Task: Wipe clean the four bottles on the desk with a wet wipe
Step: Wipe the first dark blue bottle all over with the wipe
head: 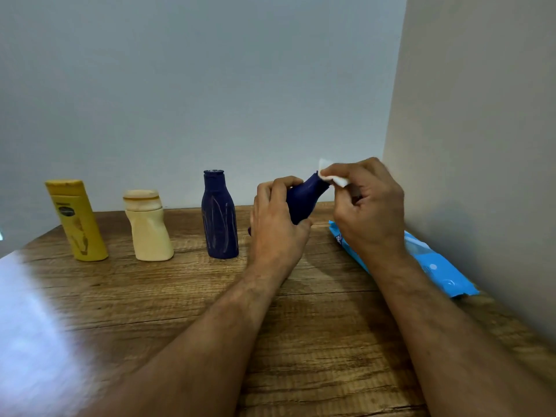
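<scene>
Two bare forearms reach in from the bottom of the frame over a brown wood-grain tabletop [316,341]. Just right of centre, the left hand [275,224] has its fingers wrapped round the body of a small dark blue plastic bottle [304,200], held off the tabletop and tilted with its neck toward the upper right. At that neck the right hand [367,206] pinches a folded white wet wipe [335,177] between thumb and fingers, pressed against the bottle's top. Left of the hands, three bottles stand in a row near the wall: a second dark blue plastic bottle [220,218] with pale streaks on its side, a squat cream plastic bottle [148,227] with a grimy cap, and a tall yellow plastic bottle [76,221] at far left. Partly hidden behind the right wrist, a light blue soft pack of wipes [433,266] lies flat on the tabletop at the right.
</scene>
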